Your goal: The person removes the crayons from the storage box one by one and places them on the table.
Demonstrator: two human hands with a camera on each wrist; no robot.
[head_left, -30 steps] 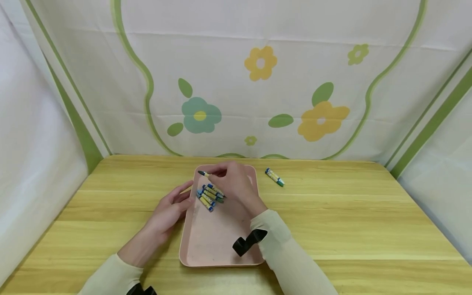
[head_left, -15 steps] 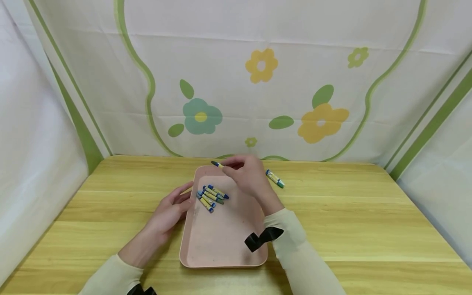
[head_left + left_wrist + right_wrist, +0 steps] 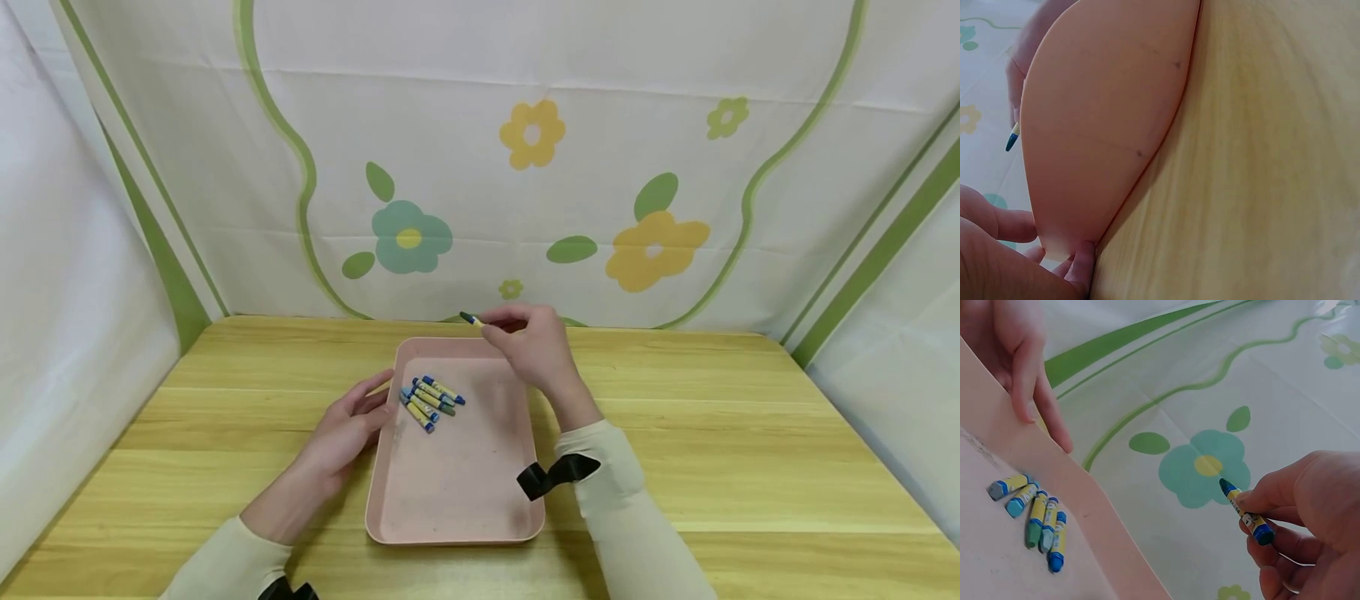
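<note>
My right hand (image 3: 538,346) pinches a dark green crayon (image 3: 1244,515) with a blue-and-yellow wrapper between thumb and fingers. It is raised over the far right part of a pink tray (image 3: 457,492), the crayon's tip pointing left. Several crayons (image 3: 441,390) in blue and green shades lie side by side in the tray's upper left. Against the tray's left wall rests my left hand (image 3: 337,437), its fingers extended and touching the rim and outer side. The left wrist view shows the tray's outer wall (image 3: 1104,112) close up, with those fingertips at its lower corner.
The tray stands on a light wooden table (image 3: 712,450). Behind rises a white cloth backdrop (image 3: 465,50) with printed flowers, and cloth also hangs on both sides. A black strap (image 3: 558,475) sits on the right sleeve.
My right hand has moved right and away from above the crayon pile, carrying the dark green crayon. It now covers the loose crayons seen beyond the tray before. My left hand stays put.
</note>
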